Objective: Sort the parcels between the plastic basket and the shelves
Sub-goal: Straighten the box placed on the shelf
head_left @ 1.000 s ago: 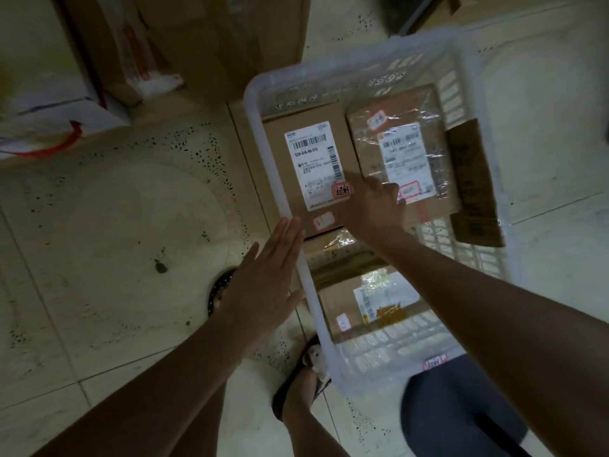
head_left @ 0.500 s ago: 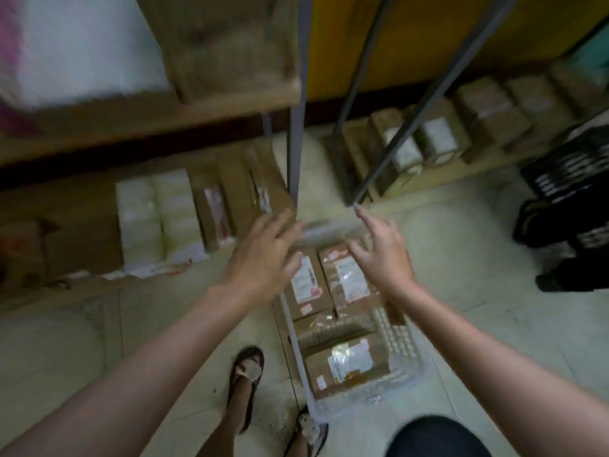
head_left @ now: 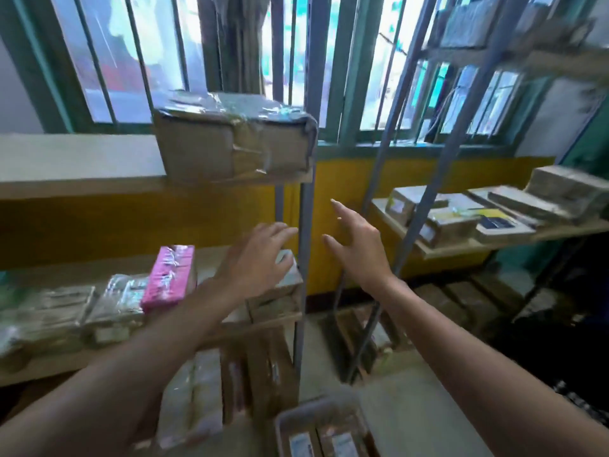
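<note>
Holding labelled parcels point(head_left: 342, 440) (two visible), the plastic basket point(head_left: 316, 401) sits low.

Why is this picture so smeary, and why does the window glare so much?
Head view: motion blur softens the whole frame, including the taped cardboard parcel and plastic basket; the barred window is overexposed, leaving the shelves dimmer; the wide lens likely makes the shelf post lean.

Parcel storeroom or small courier depot. Open metal-framed shelves point(head_left: 230, 183) with wooden boards hold taped cardboard parcels point(head_left: 234, 146), some bearing printed labels; a pink wrapped packet point(head_left: 171, 277) sits among them. A plastic basket point(head_left: 321, 423) of labelled boxes stands on the floor. Barred windows point(head_left: 131, 57), yellow wall behind.
</note>
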Demonstrator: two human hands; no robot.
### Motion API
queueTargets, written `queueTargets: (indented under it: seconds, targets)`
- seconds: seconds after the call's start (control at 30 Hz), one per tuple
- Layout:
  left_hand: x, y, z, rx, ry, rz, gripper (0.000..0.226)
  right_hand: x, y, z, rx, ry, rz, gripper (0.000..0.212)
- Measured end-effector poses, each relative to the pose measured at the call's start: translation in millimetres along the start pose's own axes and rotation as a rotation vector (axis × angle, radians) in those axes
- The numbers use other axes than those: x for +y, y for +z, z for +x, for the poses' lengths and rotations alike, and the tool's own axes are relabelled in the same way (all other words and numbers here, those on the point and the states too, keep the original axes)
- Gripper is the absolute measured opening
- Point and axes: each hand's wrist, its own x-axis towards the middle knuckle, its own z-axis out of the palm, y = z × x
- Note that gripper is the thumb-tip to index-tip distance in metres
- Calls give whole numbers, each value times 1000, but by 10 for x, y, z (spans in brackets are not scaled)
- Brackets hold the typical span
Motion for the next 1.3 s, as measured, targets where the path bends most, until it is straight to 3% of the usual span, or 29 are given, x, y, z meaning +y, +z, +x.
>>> queueTargets:
  seconds: [0.2,0.37,0.5,0.63,0.9,1.0,1.13,1.23,1.3]
  targets:
    - [18,-799,205,202,147,74,43,-639,-160,576,83,-251,-83,65]
    - [-335,-1262,380,343,288,315,50,-936,-144,1136,126,-412,-427,93]
    - [-860,-1431,468,244,158,492,69,-988,103,1439,-59,-340,-607,106]
    - [-1184,-1456,481,222,103,498,68,-1032,374,1606,-49,-390,-693,105]
    - [-1459,-1460,539,310,264,566,81,-1072,564,1684,-37,-389,-814,109]
    - [-1568,-1505,510,375,376,479,88,-1133,519,1663,-45,-369,-810,107]
    - [-1709,-1570,462,535,431,169,86,-1276,354,1665,-32,-422,-779,109]
    - [-1876,-1788,506,686,309,12,92,-1572,151,1789,-14,-451,-656,107]
    - [-2031,-1885,517,652,166,-15,102,-1817,20,1853,48,-460,-524,104]
